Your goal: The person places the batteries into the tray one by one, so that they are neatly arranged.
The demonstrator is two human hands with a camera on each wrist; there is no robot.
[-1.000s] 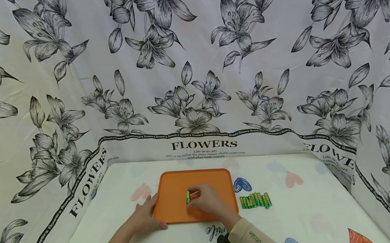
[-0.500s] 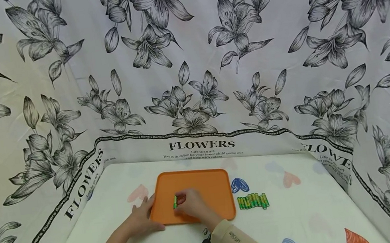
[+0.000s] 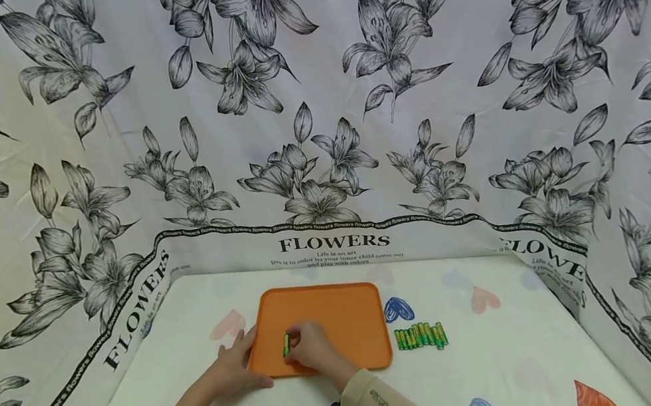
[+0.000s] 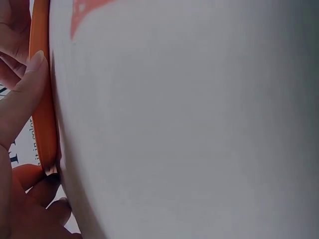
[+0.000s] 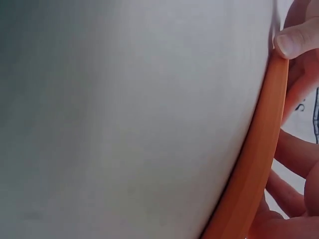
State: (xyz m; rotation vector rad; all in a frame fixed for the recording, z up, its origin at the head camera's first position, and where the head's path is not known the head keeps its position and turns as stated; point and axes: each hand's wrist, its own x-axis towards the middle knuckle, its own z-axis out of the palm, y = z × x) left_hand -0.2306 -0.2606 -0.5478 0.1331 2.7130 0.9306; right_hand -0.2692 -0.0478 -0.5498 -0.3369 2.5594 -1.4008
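An orange tray (image 3: pixel 345 321) lies on the table. My left hand (image 3: pixel 232 366) holds its near left corner; in the left wrist view the thumb (image 4: pixel 31 84) presses on the tray's outer wall and the fingers bend at the corner. Over the tray's left part, my right hand (image 3: pixel 313 348) pinches a green and yellow battery (image 3: pixel 286 345) between thumb and fingers. The battery's long side points away from me. In the right wrist view, the tray wall (image 5: pixel 259 149) shows with right-hand fingers beyond it; the battery is hidden there.
Several more green batteries (image 3: pixel 422 336) lie side by side in a row just right of the tray. A white cloth with printed hearts covers the table (image 3: pixel 500 357). Flower-patterned curtain (image 3: pixel 321 163) closes off the back and both sides.
My right hand has carried the battery leftward across the tray and a little toward me. The left hand keeps its place on the tray's corner. The view has shifted slightly.
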